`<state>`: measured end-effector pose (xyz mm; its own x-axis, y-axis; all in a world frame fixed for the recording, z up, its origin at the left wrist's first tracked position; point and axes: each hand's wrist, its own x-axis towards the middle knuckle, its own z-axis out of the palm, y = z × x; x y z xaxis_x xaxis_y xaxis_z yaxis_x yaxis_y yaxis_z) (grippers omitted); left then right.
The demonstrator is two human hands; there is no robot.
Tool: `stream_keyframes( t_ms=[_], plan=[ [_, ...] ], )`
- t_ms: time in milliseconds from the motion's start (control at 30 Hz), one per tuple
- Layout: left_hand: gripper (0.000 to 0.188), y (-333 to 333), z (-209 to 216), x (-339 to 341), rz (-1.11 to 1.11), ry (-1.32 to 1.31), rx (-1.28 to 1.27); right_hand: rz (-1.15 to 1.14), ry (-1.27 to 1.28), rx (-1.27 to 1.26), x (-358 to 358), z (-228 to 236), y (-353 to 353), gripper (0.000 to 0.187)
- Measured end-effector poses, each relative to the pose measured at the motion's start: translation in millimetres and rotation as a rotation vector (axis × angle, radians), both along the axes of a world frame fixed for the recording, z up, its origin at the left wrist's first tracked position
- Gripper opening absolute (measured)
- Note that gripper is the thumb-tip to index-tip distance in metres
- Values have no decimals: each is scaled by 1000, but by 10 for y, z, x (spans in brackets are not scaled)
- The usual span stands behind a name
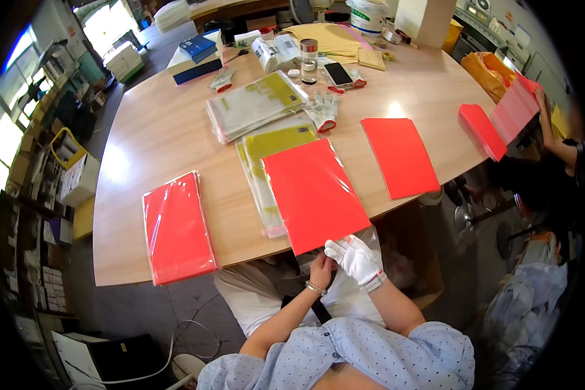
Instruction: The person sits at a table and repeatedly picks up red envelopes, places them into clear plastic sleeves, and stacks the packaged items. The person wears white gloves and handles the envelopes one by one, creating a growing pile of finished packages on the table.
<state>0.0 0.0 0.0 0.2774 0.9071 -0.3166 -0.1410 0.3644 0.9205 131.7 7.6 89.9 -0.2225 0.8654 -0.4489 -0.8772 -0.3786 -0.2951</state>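
The person's dotted light-blue top (344, 354) is nearest, and beyond it the red sheet (315, 195) lies in a clear sleeve (346, 185) on the worktop (149, 136), straight ahead of both hands, long axis running away and leaning left at its far end. The gloved right hand (357, 261) meets the near edge, closer than the bare left hand (320, 270) just below; both grips have bunched fingers, though I cannot tell what they pinch. Further off, a lidded clear jar (309, 65) seems to hold clear liquid; the white bucket's (368, 18) contents are hidden.
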Motion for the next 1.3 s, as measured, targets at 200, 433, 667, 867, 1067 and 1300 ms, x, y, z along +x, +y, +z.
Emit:
stream_keyframes(
  t_ms=[200,433,667,867,1067,1300],
  plan=[
    [17,-313,706,-406,-332,256,84,381,-190,241,299,438,-457,48],
    [14,-403,1586,-143,-15,346,766,156,-1875,731,-153,624,-548,60],
    [12,-538,1631,-115,44,441,655,234,-2383,759,-208,931,-681,61],
    [9,-446,1508,-179,-137,410,853,353,-2417,768,-126,941,-734,60],
    [12,-540,1409,-232,-389,327,738,607,-2345,815,-35,1033,-702,54],
    [17,-427,1732,-84,-140,779,910,347,-2466,843,-74,786,-682,40]
  ],
)
